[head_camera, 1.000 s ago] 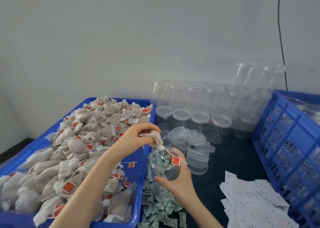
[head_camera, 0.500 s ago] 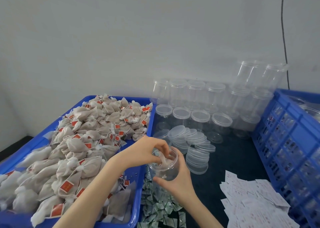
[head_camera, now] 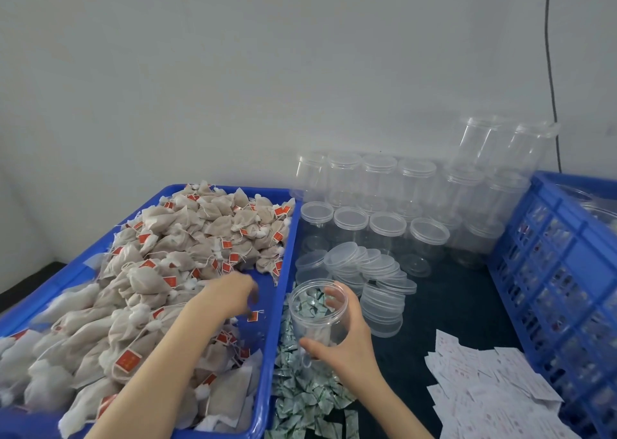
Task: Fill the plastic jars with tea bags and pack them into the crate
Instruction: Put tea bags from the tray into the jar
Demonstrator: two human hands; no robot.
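Observation:
A clear plastic jar [head_camera: 309, 321] without a lid is gripped from the right by my right hand [head_camera: 350, 348], just right of the blue tray [head_camera: 283, 271]. One tea bag [head_camera: 320, 335] lies at the jar's bottom. The tray is heaped with beige tea bags [head_camera: 173, 248] bearing red tags. My left hand [head_camera: 230, 295], blurred, reaches over the tray's bare patch with nothing visibly in its fingers. The blue crate [head_camera: 561, 271] stands at the right edge.
Empty lidded jars [head_camera: 387, 225] stand in rows against the wall. Loose lids [head_camera: 377, 271] are stacked behind the held jar. Green-and-white sachets [head_camera: 300, 395] lie under my right wrist, and white paper slips [head_camera: 484, 392] are spread beside the crate.
My left hand put a tea bag into the jar, then pulled out and swung left over the tray. My right hand kept hold of the jar.

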